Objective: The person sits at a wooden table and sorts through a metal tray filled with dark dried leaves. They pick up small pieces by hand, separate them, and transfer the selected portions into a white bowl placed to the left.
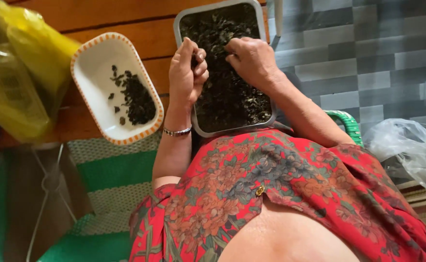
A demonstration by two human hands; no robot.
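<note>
A grey-rimmed rectangular tray (208,132) full of dark dried leaves rests on the wooden table edge, over my lap. My left hand (188,73), a bracelet at its wrist, is curled above the tray's left side with a few dark leaves pinched in its fingers. My right hand (251,59) lies palm down on the leaves in the tray's upper right, its fingers bent into them. To the left, a white oval dish with an orange rim (96,73) holds a small heap of the same dark leaves (138,99).
A yellow plastic bag (21,73) lies at the far left on the wooden table (126,17). A green and white woven seat (111,179) is below. A clear plastic bag (407,145) sits at the right, over a grey tiled floor (358,53).
</note>
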